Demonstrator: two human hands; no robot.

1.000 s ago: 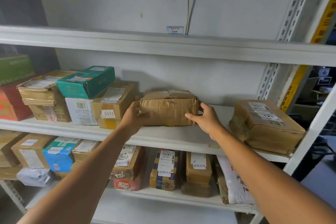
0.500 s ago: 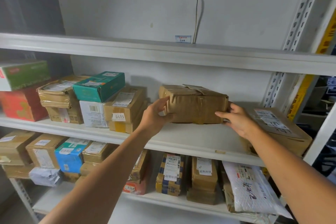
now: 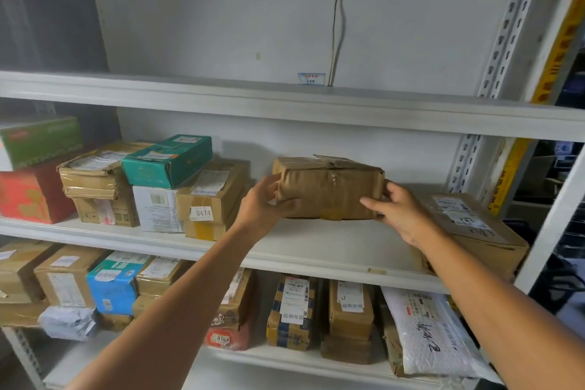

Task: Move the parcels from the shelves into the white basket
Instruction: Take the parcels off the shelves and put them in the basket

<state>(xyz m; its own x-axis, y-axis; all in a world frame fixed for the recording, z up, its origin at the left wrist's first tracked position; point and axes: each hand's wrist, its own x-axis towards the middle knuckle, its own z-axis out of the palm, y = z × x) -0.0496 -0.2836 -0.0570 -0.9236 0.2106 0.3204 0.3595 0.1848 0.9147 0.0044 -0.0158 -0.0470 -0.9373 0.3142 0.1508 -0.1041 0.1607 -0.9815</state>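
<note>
Left hand (image 3: 264,199), fingers behind parcel (image 3: 329,193)

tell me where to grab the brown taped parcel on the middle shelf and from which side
Take the brown taped parcel by its two short ends, coming from the front. It is wide and low, with its long face toward you and free space at both ends. The left hand and right hand hold it so.

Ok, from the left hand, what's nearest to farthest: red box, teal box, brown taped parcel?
1. The brown taped parcel, gripped by the left hand, mid-shelf.
2. The teal box, to the left, stacked on top.
3. The red box, far left end.
</note>
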